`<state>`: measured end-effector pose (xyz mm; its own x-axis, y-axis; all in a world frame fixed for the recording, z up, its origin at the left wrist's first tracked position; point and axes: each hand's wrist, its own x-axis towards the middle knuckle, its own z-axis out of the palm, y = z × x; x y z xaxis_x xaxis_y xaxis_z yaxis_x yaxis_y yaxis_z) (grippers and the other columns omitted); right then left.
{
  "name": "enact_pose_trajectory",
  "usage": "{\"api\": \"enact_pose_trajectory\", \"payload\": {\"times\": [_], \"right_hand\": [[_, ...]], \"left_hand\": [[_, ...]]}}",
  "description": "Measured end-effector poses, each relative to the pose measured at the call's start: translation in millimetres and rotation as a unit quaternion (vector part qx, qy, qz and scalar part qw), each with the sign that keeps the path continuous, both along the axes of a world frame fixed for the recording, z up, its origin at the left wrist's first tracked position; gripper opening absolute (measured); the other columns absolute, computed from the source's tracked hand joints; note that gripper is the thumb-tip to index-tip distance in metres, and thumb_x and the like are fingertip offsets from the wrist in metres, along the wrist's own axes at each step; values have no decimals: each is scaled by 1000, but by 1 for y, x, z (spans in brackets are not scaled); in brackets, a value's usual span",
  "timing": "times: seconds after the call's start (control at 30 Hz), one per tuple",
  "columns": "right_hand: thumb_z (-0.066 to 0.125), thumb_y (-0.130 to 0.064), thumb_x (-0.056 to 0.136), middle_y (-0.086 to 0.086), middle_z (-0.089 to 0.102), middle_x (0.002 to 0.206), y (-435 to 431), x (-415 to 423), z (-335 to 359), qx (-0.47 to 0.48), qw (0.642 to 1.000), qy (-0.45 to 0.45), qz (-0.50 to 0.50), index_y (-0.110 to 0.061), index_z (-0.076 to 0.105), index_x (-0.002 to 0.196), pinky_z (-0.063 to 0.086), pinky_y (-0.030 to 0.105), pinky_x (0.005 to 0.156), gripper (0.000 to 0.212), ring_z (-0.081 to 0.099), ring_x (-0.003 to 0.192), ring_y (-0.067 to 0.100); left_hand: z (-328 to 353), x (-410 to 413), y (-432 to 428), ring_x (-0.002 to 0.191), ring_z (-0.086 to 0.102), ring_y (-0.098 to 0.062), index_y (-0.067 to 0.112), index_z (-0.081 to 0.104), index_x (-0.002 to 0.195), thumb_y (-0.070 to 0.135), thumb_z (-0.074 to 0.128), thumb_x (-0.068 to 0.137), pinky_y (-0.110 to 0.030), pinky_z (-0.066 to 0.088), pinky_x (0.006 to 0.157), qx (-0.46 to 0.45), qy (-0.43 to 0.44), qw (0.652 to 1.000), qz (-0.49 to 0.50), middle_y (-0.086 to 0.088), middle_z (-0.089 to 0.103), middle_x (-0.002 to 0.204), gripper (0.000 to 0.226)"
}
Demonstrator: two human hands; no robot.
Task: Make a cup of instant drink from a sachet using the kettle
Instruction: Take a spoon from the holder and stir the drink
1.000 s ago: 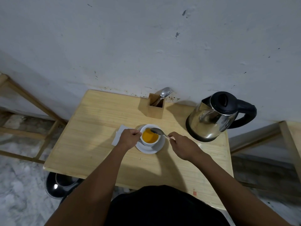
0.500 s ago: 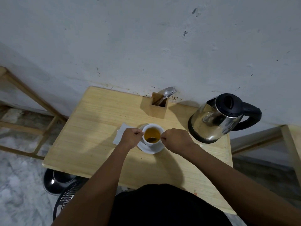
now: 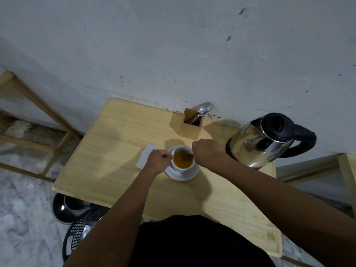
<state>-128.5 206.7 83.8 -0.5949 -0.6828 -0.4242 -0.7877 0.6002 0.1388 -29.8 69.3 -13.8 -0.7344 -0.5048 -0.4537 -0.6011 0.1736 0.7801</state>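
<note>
your right hand [image 3: 207,152] has come in over the cup [image 3: 182,158] since a second ago: then the spoon [image 3: 187,156] rode above the rim with its bowl clear of the drink, and now it sits down in the amber liquid, only a dark sliver showing just left of your fingers. those fingers are closed on the spoon's handle, knuckles up. the drink has also gone from a bright, cloudy orange to a darker, clearer amber, which suggests the powder is dissolving and you are well into stirring. your left hand [image 3: 158,162] is pinched shut on the cup's handle at its left side, steadying it on the saucer [image 3: 181,175]. the kettle [image 3: 264,140] stands on the tabletop [image 3: 107,151] just right of your right fingers, apparently done with. a white sachet [image 3: 145,156] lies partly hidden beyond your left fingers.
</note>
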Motion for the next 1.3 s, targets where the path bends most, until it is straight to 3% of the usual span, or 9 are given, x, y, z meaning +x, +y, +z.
{"api": "enact_pose_trajectory", "payload": {"times": [0.2,0.43,0.63,0.8,1.0,1.17,1.3], "right_hand": [[54,-25,93,2,52,81,-5,3,1,-17,998,-63,5,-11,59,104,42,33,63,19,51,72,20],[46,-15,96,5,56,82,-8,-1,-3,-34,999,-9,-8,-11,61,104,46,33,61,17,58,73,24],[52,-16,94,5,62,93,-9,1,6,17,1000,-11,12,-11,58,109,48,32,68,17,61,82,23],[54,-23,93,2,53,83,-12,7,5,3,999,-46,10,-11,57,107,43,32,64,19,53,74,20],[45,-12,96,9,66,103,-14,10,3,-24,1000,2,16,-9,60,108,42,33,64,19,64,88,27],[46,-12,97,9,65,105,-13,5,7,7,1000,6,15,-9,58,112,44,32,65,20,64,91,26],[54,-20,93,6,63,95,-15,7,11,27,999,-27,12,-10,58,110,44,31,65,20,61,84,23]], "left_hand": [[0,-1,0,100,64,-26,2,70,110,17,62,89,-37,53,83,2,-2,1000,5,-12,69,115,27],[1,0,0,104,64,-32,2,70,110,19,61,90,-30,48,77,12,-6,1000,0,-15,70,113,27],[0,-1,0,79,61,-17,3,70,109,18,61,90,-28,47,71,7,-4,1000,-1,-13,71,109,26],[0,-1,0,101,64,-23,4,68,115,21,62,90,-26,45,77,0,-2,1000,5,-12,70,114,31],[-1,-1,0,105,64,-31,3,69,111,17,60,90,-28,45,77,7,-7,1000,0,-15,70,113,27],[-4,-1,-2,109,63,-27,3,70,111,18,60,89,-28,46,83,9,-11,1000,-3,-13,69,117,28],[-3,-2,0,105,64,-30,2,70,109,20,61,90,-26,44,77,6,-10,1000,-1,-17,71,109,28]]}}
